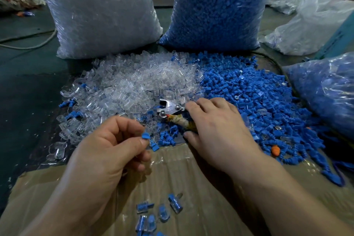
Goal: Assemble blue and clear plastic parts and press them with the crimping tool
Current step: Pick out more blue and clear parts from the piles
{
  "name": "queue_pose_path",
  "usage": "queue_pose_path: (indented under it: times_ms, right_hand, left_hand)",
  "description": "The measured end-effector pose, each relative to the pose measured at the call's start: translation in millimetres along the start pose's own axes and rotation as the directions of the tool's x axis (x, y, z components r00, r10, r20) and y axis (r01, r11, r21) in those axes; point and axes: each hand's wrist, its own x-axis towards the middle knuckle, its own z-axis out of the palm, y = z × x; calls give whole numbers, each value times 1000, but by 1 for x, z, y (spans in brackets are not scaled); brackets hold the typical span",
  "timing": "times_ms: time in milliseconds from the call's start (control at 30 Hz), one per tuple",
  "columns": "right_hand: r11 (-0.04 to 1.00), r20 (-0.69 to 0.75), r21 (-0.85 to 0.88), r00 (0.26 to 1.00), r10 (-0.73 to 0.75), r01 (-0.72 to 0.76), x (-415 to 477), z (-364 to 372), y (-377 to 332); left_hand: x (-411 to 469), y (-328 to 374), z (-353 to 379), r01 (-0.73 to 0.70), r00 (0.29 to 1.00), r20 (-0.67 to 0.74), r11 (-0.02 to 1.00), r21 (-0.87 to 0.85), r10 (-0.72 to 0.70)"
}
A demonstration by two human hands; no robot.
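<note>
Left hand (107, 149) curled, pinching blue part (146, 136); right hand (216, 130) wraps fingers, thumb round crimping tool (170, 108) handle.

We see a taped cardboard sheet (182, 178) at the work surface's near edge, a pale cord (24, 48) far left, crumpled clear bags (316, 21) far right.

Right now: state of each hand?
Left hand: pinches small blue plastic part.
Right hand: grips metal crimping tool by its tape-wrapped handle.
</note>
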Motion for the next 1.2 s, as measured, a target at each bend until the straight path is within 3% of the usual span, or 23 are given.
queue_pose_path:
  times_ms: [333,500,800,967,1200]
  right_hand:
    - [997,-94,68,995,-27,33,1,-10,0]
    - [953,-235,298,972,13,59,-5,-16,3]
    - [900,-101,434,995,2,42,-3,-17,3]
    - [851,-198,520,979,40,70,-7,-21,6]
    - [869,-196,471,979,-63,150,-13,-27,5]
  left_hand:
    - [4,-4,-1,18,999,-48,997,79,-14]
    - [6,-3,-5,4,998,-71,997,81,2]
    - [7,-2,-6,-41,997,-62,992,117,49]
    - [6,-2,-6,-4,998,-57,998,58,7]
    - [7,-4,-6,-61,997,-44,995,74,65]
